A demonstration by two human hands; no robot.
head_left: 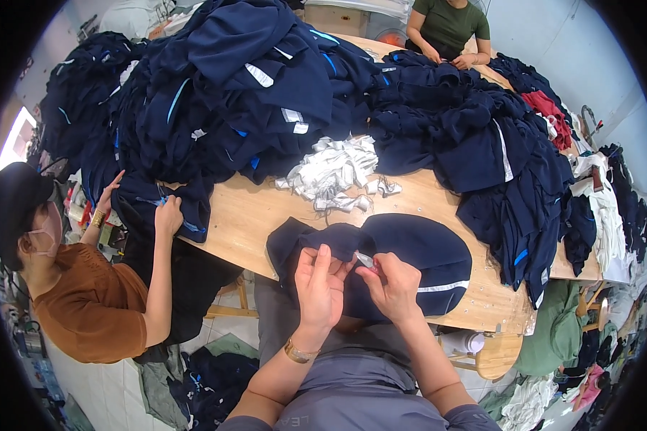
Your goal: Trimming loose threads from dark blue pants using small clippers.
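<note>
A dark navy garment (417, 248) with a white stripe lies at the table's near edge, partly bunched in front of me. My left hand (321, 289) is at its near side, thumb up and fingers curled against the cloth. In my right hand (397, 286), closed, is a small silvery pointed tool (366, 261) with a bit of red, its tip close to my left fingertips. The fingers cover most of the tool, so its exact kind is unclear.
A pile of white fabric strips (334, 169) sits beyond the garment. Large heaps of navy garments (223, 93) cover the table's far and right sides. A co-worker in a brown top (93, 302) handles navy cloth at left; another person in green (449, 29) sits across.
</note>
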